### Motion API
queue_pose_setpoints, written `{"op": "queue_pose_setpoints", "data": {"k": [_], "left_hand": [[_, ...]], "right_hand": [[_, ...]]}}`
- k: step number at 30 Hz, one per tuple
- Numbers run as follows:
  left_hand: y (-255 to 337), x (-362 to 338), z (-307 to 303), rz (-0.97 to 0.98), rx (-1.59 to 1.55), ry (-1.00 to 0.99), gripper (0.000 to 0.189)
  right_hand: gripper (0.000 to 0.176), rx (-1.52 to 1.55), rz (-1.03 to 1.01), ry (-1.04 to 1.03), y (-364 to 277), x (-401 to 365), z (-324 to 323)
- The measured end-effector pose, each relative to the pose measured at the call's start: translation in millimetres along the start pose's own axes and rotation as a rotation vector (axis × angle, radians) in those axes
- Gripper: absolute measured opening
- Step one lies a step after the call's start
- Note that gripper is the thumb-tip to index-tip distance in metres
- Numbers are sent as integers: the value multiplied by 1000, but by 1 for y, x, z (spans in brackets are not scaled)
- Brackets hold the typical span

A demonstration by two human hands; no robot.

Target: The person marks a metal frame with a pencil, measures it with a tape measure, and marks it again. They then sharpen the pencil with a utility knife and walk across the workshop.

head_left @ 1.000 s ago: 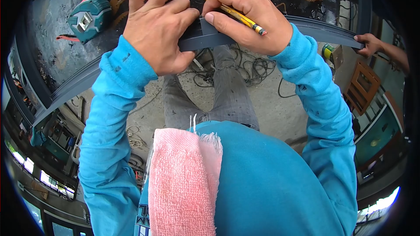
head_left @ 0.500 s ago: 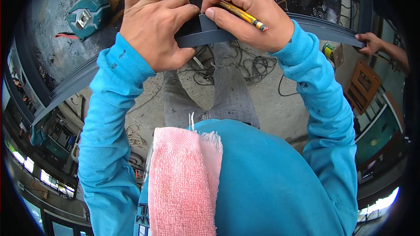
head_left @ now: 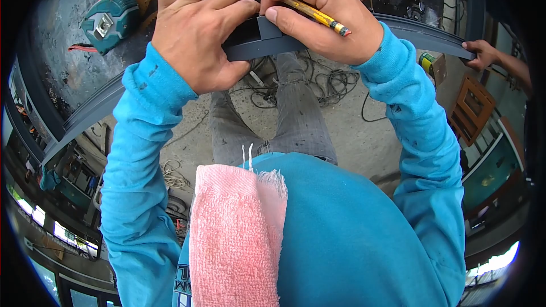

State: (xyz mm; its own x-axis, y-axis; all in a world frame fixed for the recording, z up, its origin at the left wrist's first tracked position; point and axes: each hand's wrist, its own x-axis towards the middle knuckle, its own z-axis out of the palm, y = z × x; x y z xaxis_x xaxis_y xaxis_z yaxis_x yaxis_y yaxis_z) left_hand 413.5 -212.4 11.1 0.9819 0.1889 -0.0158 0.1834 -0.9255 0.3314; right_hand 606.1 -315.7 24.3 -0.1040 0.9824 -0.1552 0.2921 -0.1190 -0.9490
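Observation:
My left hand (head_left: 202, 34) is bent over a dark grey metal frame (head_left: 256, 50), fingers curled on the far side and thumb along its near edge. My right hand (head_left: 330, 20) holds a yellow pencil (head_left: 310, 11), its point toward the upper left and its eraser end toward the wrist. Thumb and index fingertips of that hand rest at the top of a short grey upright piece (head_left: 268, 28) joined to the frame. What lies under the curled fingers is hidden.
A teal tape measure (head_left: 109, 21) lies on the dark panel (head_left: 60, 28) at left. At far right another person's hand (head_left: 483, 55) grips the frame's end. Cables (head_left: 335, 85) are coiled on the floor near my legs. A pink towel (head_left: 233, 233) hangs over my chest.
My left hand has shifted slightly left, and a little more of the short grey piece shows. The pencil has stayed in my right hand with barely any movement.

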Motion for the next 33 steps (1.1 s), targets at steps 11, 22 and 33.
{"op": "queue_pose_setpoints", "data": {"k": [11, 22, 33], "left_hand": [[-2, -1, -2, 24, 0, -11, 66], [-1, -2, -1, 33, 15, -1, 66], [0, -2, -1, 10, -49, 17, 77]], "right_hand": [[12, 32, -10, 11, 13, 2, 5], [15, 23, 111, -4, 4, 3, 3], [23, 61, 197, 26, -3, 4, 0]]}}
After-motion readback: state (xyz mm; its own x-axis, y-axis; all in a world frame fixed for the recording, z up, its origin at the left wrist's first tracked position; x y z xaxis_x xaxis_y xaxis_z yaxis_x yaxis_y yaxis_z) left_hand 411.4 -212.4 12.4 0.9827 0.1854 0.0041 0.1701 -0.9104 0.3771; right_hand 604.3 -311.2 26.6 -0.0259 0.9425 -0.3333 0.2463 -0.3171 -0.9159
